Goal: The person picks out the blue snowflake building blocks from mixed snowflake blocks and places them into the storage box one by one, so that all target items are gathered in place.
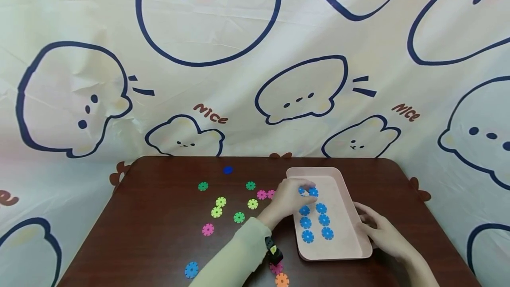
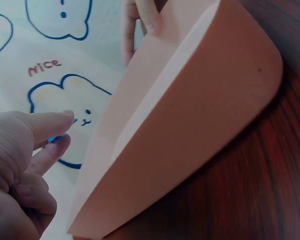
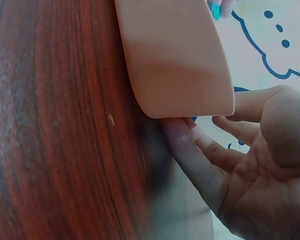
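A pale pink tray (image 1: pixel 346 238) on the table holds several blue notched discs (image 1: pixel 324 220) in two rough columns. Over its far left part, my left hand (image 1: pixel 288 198) pinches a blue notched disc (image 1: pixel 313 191) between thumb and fingertips; in the left wrist view only slivers of the blue disc (image 2: pixel 53 139) show. My right hand (image 1: pixel 380 229) grips the tray's right side near the front corner. From the right wrist view, fingers of the right hand (image 3: pixel 240 165) touch the tray's underside and edge (image 3: pixel 185 75).
Left of the tray, loose notched discs lie about the brown table (image 1: pixel 151 234): green (image 1: pixel 239 217), yellow (image 1: pixel 216 212), pink (image 1: pixel 208 229) and blue (image 1: pixel 191 270). An orange disc (image 1: pixel 282 280) lies at the front edge, beside a pink one partly behind the left wrist. A patterned cloth (image 1: pixel 239 87) hangs behind.
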A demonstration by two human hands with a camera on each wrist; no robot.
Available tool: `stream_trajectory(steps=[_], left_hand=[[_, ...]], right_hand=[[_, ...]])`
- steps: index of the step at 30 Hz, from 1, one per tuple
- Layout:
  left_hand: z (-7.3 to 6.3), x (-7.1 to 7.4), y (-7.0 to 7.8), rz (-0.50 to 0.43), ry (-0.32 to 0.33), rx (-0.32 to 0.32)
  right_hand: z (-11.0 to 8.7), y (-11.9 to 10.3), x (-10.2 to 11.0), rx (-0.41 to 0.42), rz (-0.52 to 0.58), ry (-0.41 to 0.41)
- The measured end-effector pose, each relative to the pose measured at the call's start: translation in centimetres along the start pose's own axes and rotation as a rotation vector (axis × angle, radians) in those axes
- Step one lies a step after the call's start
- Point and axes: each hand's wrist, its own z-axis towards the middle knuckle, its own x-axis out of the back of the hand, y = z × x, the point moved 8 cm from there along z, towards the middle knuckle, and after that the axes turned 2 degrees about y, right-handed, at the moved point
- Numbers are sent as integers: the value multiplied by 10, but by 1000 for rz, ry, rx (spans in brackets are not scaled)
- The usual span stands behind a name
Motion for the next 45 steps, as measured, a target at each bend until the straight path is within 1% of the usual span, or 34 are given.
stream_trajectory(steps=[2, 5, 9, 14, 17, 20, 24, 30, 34, 37, 41, 45], left_hand=[[5, -8, -3, -1, -5, 34], [10, -19, -4, 17, -13, 62], [15, -27, -4, 57, -12, 52], [20, -34, -8, 96, -10, 56], [21, -38, -10, 143, -18, 48], [22, -41, -11, 216, -25, 22], [22, -44, -11, 304, -25, -12], [22, -46, -10, 370, -14, -23], [23, -45, -7, 394, 2, -32], [23, -45, -5, 408, 12, -52], [21, -44, 1, 401, 12, -87], [16, -39, 7, 381, -1, -105]], right_hand=[[1, 0, -1, -1, 2, -1], [2, -1, -4, 2, 5, -4], [3, -2, -5, 11, 5, -9], [3, -3, -5, 7, 7, -8], [3, -4, -5, 8, -8, -2], [3, -4, -5, 13, -20, 3], [3, -3, -5, 12, -15, 5], [3, -3, -5, 13, -7, 4], [3, -3, -5, 18, 13, -5], [3, -2, -4, 19, 23, -10], [3, 0, -2, 11, 17, -8], [2, 1, 1, 8, -1, 5]])
